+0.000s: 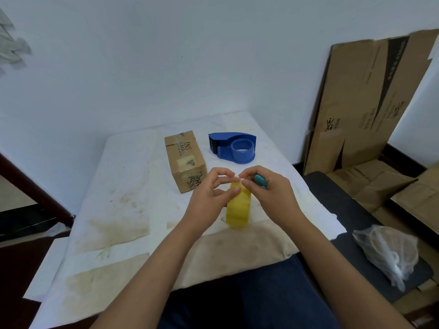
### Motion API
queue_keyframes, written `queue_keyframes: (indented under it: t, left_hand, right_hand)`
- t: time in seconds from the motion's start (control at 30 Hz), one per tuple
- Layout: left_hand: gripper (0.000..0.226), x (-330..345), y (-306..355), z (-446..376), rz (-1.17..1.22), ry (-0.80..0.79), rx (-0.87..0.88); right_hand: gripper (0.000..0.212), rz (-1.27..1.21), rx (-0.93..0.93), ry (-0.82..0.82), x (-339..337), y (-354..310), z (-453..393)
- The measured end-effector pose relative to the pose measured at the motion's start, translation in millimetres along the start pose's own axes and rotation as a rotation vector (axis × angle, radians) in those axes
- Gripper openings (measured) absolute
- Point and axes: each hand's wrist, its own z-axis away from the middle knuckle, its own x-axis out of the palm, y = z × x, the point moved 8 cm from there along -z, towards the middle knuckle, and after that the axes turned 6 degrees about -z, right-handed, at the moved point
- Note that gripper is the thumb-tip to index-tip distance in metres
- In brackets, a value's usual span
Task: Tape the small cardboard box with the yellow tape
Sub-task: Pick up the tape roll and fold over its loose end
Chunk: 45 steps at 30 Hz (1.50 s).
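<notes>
**Yellow tape roll held between two hands; small cardboard box on table behind**

Item 1. Roll of translucent yellow packing tape (238,210), standing on edge, wide band facing the camera, held above the near middle of the table. The surface is glossy and slightly rippled. A short pale strip of its free end (229,178) stretches between the fingertips of both hands, just above the roll.

Item 2. Left hand (211,198), fingers closed on the left flank of the roll, thumb and forefinger pinched on the tape end.

Item 3. Right hand (270,193), thumb and forefinger pinched together on the other end of the strip; a small teal plastic object (260,181) is tucked under the remaining fingers, its kind not clear.

Item 4. Small oblong brown cardboard box (186,160), lying flat on the table beyond the left hand and apart from it, long axis running away from the camera. Printed black lettering, old clear tape patches on top, flaps shut.

Item 5. Blue plastic tape dispenser (234,147), lying on its side just right of the box, its round hub empty.

Item 6. Table covered in stained white paper sheets (123,210).

Item 7. Flattened large brown cardboard cartons (370,98), leaning on the wall at right, with more piled below.

Item 8. Crumpled clear plastic bag (389,252), on a dark surface at lower right.

Both hands partly hide the roll's upper end.
</notes>
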Motion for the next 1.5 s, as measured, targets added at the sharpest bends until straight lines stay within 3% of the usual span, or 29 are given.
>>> queue_keyframes:
  t: [0.17,0.3,0.53,0.7,1.0,1.5]
  left_hand:
    - [0.014,-0.6,-1.1,1.5,0.081,0.109,0.019]
    - [0.008,0.0,0.9,1.2,0.066,0.132,0.069]
    - [0.019,-0.8,-4.9,3.6,0.066,0.133,0.054]
    - [0.023,-1.1,-4.5,4.3,0.035,0.162,0.046]
    - [0.026,-1.5,12.1,9.9,-0.116,0.278,0.204]
    - [0.016,-1.6,16.4,11.6,-0.307,0.379,0.261]
  right_hand:
    - [0.017,0.020,0.042,-0.022,-1.5,5.8,-2.6]
    - [0.042,-0.042,0.068,-0.029,-3.4,3.8,-4.1]
    - [0.018,-0.070,0.118,0.039,-5.8,9.8,0.2]
    - [0.005,-0.020,0.089,-0.010,-6.9,6.7,3.4]
    - [0.015,0.017,0.127,-0.010,-6.9,7.3,1.1]
    - [0.013,0.222,0.140,-0.014,-7.4,-1.1,-5.1]
